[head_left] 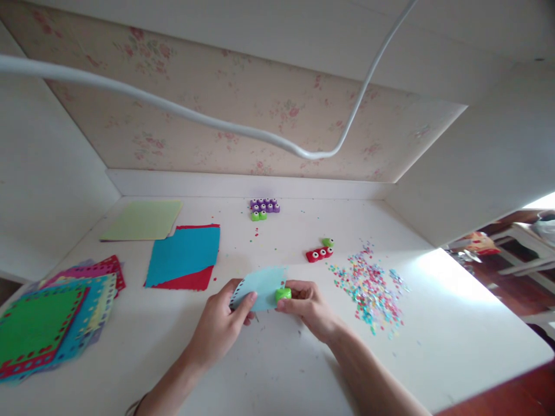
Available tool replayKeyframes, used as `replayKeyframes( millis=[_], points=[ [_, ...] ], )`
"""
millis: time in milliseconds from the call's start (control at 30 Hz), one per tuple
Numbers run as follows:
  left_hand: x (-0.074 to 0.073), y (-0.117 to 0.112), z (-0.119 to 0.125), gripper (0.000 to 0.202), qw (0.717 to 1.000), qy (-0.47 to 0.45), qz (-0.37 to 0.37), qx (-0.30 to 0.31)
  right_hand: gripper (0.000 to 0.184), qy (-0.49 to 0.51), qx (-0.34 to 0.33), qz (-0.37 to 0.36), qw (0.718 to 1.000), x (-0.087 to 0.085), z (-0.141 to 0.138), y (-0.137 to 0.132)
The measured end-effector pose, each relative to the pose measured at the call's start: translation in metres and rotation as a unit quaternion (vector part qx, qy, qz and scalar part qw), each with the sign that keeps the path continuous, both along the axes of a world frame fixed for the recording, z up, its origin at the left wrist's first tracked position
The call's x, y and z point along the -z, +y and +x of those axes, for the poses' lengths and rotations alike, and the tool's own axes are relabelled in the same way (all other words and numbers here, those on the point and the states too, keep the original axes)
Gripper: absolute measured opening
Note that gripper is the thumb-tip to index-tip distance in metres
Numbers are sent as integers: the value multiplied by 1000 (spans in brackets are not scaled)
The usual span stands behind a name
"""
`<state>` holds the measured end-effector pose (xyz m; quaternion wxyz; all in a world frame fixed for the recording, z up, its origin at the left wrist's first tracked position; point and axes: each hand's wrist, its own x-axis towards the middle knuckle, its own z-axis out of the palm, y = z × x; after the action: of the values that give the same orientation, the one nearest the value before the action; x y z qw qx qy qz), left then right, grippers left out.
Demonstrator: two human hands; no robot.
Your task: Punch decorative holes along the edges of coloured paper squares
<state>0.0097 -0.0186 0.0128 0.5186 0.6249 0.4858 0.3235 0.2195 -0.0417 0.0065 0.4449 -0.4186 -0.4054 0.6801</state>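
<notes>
My left hand [223, 320] pinches a light blue sheet of paper [260, 289] by its left side, the thumb lying on top. A line of small punched holes runs along that left edge. At the sheet's right edge, my right hand [310, 306] grips a green craft paper punch [283, 294] between thumb and fingers. A few holes show near the top right corner, just above the punch. Beyond my right hand lie several red paper punches [319, 254] in a row, with another green punch [328, 242] behind them.
Purple punches [264, 206] and two green punches [259, 216] stand near the back wall. Colourful confetti [373, 289] is heaped at right. At left lie hole-edged sheets [39, 323], blue and red sheets [184, 257] and pale green paper [141, 221]. A white cable [195, 115] hangs across the upper view.
</notes>
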Motion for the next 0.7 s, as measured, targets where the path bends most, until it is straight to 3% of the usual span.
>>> replayKeyframes(
  millis=[367, 700],
  points=[
    [-3, -2, 0, 26, 1000, 5, 12, 9, 23, -27, 20, 10, 999, -3, 1, -1],
    [0, 0, -1, 26, 1000, -3, 12, 1, 19, -9, -7, 20, 1000, -2, 1, -1]
  ],
)
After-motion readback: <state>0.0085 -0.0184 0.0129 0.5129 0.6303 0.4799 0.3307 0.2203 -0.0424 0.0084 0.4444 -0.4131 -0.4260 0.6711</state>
